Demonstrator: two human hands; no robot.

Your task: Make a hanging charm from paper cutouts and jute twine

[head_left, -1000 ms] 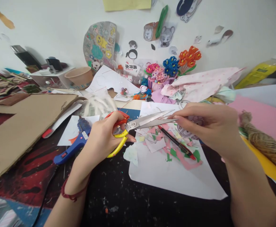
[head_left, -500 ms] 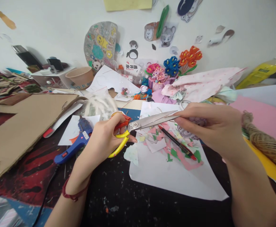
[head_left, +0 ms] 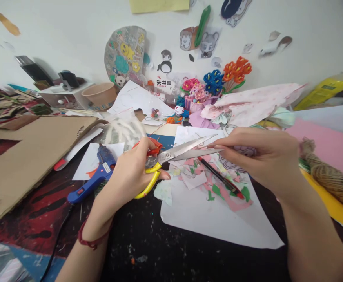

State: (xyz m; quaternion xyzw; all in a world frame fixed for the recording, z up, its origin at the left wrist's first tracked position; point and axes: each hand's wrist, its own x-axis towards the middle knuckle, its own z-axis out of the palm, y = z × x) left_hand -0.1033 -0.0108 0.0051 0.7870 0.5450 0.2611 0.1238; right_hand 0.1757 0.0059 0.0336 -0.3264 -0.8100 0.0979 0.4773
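Observation:
My left hand (head_left: 130, 168) is closed around a pair of scissors (head_left: 175, 152) with red and yellow handles, its blades pointing right and parted. Thumb and fingertips of my right hand (head_left: 258, 156) pinch together by the blade tips; what they hold is too thin to make out. Below the blades, a white sheet of paper (head_left: 206, 223) carries pink and green paper scraps (head_left: 195, 178) and a black and red pen (head_left: 222, 178). Partly hidden behind my right hand is a paper with a line drawing (head_left: 233, 162).
A blue hot glue gun (head_left: 91, 182) lies left of my left hand, near cut cardboard (head_left: 36, 152). At the back stand blue flowers (head_left: 213, 82) and orange flowers (head_left: 237, 70). A roll of twine (head_left: 334, 178) lies right of my right wrist.
The scissor blades have parted wider, and the red handle has shifted slightly. My right hand stays almost where it was, still pinching.

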